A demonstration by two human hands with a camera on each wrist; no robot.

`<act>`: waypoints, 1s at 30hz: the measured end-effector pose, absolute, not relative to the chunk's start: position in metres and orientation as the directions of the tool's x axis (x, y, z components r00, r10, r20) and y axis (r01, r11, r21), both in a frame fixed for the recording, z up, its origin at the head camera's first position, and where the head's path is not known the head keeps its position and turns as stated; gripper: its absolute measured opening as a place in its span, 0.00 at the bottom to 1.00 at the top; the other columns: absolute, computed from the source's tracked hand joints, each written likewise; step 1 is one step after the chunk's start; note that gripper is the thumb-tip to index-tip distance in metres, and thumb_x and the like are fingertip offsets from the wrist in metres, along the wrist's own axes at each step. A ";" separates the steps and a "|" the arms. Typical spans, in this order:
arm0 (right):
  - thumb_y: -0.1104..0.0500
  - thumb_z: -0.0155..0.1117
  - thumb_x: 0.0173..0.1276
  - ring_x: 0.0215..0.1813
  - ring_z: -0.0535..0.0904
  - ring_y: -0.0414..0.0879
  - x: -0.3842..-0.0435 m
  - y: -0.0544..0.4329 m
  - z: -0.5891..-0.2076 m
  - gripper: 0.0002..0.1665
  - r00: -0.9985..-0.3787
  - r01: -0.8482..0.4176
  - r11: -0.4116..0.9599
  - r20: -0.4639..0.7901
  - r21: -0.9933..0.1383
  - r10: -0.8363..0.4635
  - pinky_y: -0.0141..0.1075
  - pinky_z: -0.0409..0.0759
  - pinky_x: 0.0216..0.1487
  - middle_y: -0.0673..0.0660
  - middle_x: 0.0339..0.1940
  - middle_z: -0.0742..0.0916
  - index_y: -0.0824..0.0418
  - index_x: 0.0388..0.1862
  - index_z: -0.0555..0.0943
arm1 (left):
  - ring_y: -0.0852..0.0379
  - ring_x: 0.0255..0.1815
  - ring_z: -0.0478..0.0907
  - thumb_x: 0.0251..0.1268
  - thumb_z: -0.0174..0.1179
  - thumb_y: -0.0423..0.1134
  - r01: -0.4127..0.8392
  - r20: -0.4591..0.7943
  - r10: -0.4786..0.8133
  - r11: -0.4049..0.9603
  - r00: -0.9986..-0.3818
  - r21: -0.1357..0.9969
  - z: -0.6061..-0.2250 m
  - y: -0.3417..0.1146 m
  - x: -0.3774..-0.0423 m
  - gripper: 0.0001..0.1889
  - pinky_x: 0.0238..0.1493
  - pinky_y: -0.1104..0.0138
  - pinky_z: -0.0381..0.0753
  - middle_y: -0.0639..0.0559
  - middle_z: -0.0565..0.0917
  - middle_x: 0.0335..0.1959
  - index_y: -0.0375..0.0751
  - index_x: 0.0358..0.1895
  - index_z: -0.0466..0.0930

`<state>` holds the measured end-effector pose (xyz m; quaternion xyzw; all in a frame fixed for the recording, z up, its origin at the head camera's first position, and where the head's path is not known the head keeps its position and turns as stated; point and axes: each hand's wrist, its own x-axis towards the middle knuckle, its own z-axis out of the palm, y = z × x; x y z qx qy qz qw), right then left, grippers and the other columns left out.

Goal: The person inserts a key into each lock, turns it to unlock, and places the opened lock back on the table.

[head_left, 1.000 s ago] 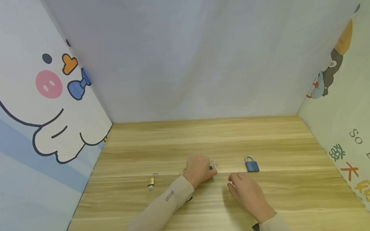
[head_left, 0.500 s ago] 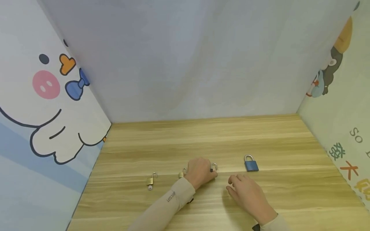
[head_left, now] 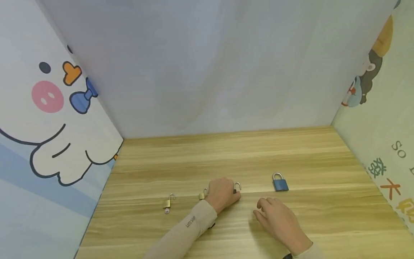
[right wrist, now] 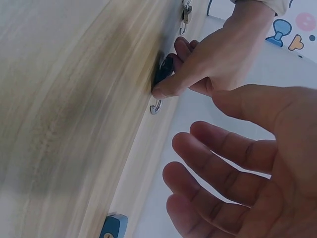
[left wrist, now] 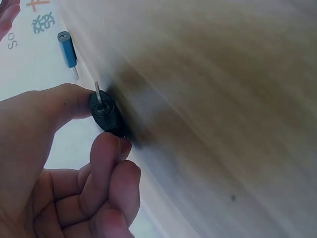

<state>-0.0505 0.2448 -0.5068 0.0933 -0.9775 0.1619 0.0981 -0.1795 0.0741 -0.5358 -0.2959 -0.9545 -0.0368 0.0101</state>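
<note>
In the head view my left hand is over the middle of the table, gripping a small black padlock between thumb and fingers. Its raised, unlatched shackle pokes out past the thumb. The left wrist view shows the black padlock end-on, a key standing in its keyhole. My right hand hovers to the right, fingers loosely bent around nothing. Behind it lies a blue padlock with its shackle closed.
A small brass padlock lies at the left with its shackle unlatched and a key in its base. Another brass padlock, also unlatched, is partly covered by the left hand. A pale wall rises behind the table.
My left hand has come slightly nearer with the black padlock, uncovering more of the middle brass padlock. The right hand has barely moved. The head view has shifted a little.
</note>
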 end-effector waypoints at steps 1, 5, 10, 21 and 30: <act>0.55 0.74 0.62 0.30 0.74 0.40 -0.050 0.245 -0.507 0.09 -0.964 -0.211 0.930 0.223 -0.299 -0.147 0.33 0.74 0.29 0.45 0.26 0.79 0.55 0.34 0.81 | 0.66 0.06 0.49 0.62 0.61 0.56 0.569 0.042 0.567 0.820 -0.822 0.062 -0.536 0.074 -0.180 0.29 0.07 0.71 0.52 0.62 0.54 0.04 0.51 0.08 0.61; 0.55 0.73 0.64 0.29 0.73 0.38 -0.049 0.248 -0.508 0.08 -0.975 -0.178 0.932 0.187 -0.315 -0.123 0.32 0.74 0.29 0.44 0.25 0.78 0.55 0.34 0.81 | 0.66 0.06 0.48 0.65 0.59 0.63 0.587 0.049 0.585 0.809 -0.810 0.036 -0.539 0.074 -0.181 0.32 0.07 0.72 0.52 0.61 0.53 0.04 0.50 0.09 0.61; 0.54 0.71 0.66 0.30 0.74 0.39 -0.047 0.255 -0.508 0.08 -0.988 -0.129 0.935 0.125 -0.331 -0.092 0.32 0.75 0.30 0.45 0.26 0.79 0.55 0.34 0.81 | 0.66 0.06 0.47 0.65 0.55 0.69 0.601 0.073 0.600 0.799 -0.797 -0.015 -0.538 0.075 -0.182 0.34 0.07 0.73 0.50 0.61 0.51 0.05 0.50 0.10 0.59; 0.55 0.72 0.65 0.32 0.78 0.42 -0.040 0.274 -0.509 0.08 -0.989 -0.093 0.935 0.143 -0.341 -0.046 0.34 0.77 0.30 0.49 0.28 0.82 0.56 0.33 0.81 | 0.66 0.07 0.43 0.65 0.59 0.66 0.638 0.139 0.629 0.770 -0.765 0.024 -0.520 0.094 -0.192 0.35 0.08 0.73 0.47 0.61 0.50 0.05 0.51 0.08 0.58; 0.54 0.70 0.67 0.32 0.77 0.42 -0.032 0.291 -0.507 0.09 -0.996 -0.027 0.942 0.094 -0.336 0.005 0.34 0.77 0.30 0.50 0.28 0.82 0.57 0.34 0.81 | 0.66 0.07 0.46 0.65 0.58 0.66 0.652 0.052 0.650 0.754 -0.758 0.081 -0.510 0.124 -0.197 0.34 0.08 0.72 0.50 0.61 0.51 0.05 0.51 0.10 0.57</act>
